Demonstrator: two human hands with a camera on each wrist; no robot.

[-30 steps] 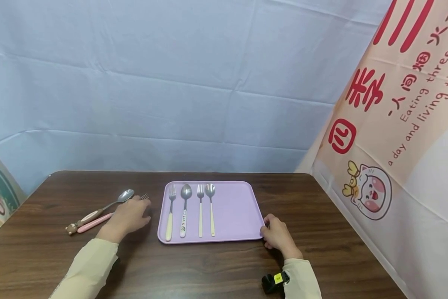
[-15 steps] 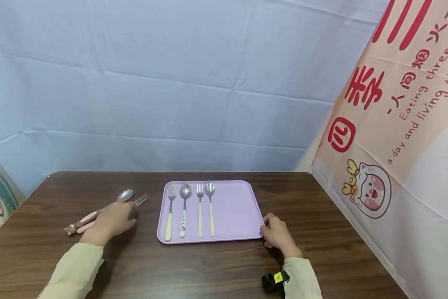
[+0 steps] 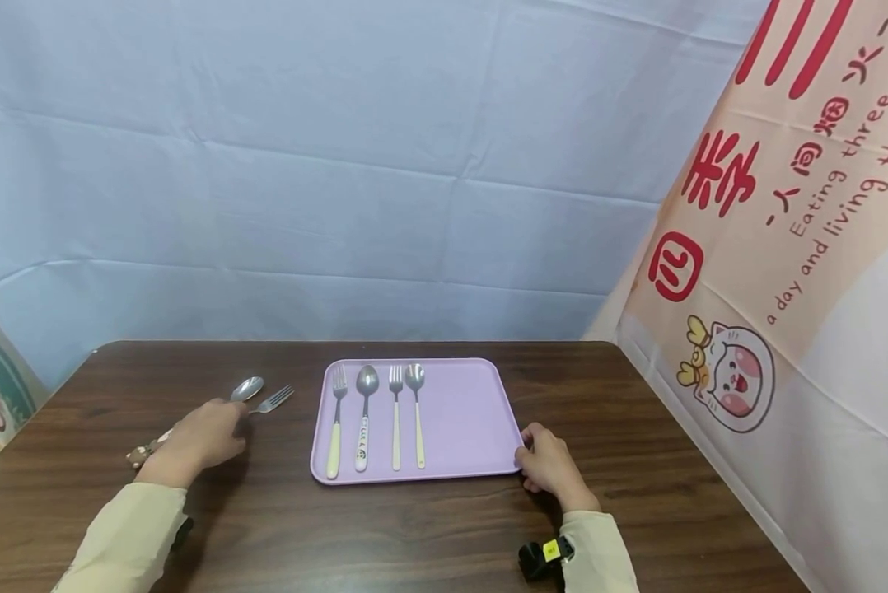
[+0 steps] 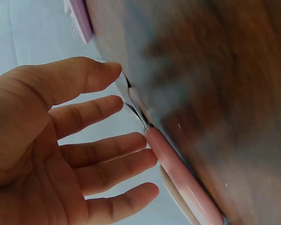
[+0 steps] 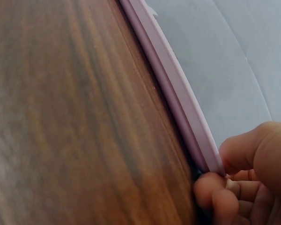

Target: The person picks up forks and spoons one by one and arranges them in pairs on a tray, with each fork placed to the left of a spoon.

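My left hand (image 3: 205, 436) hovers over a fork (image 3: 275, 399) and a spoon (image 3: 247, 388) on the left of the table. Seen from the left wrist, its fingers reach out loosely beside the fork's pink handle (image 4: 178, 173), thumb and fingertips spread apart. From the head, that hand hides most of both handles; the spoon's bear-shaped handle end (image 3: 140, 455) pokes out. With my right hand (image 3: 555, 465) I pinch the near right corner of a purple tray (image 3: 466, 420), thumb above and curled fingers below.
On the tray's left half lie a yellow-handled fork (image 3: 334, 449), a spoon with a patterned white handle (image 3: 362, 436), a slim fork (image 3: 396, 432) and a slim spoon (image 3: 418, 432). The brown wooden table (image 3: 414, 535) ends at a pale blue cloth (image 3: 340, 206).
My left hand has drawn back leftward from the fork's tines to above the handles, uncovering the fork's head. The right hand stays on the tray corner.
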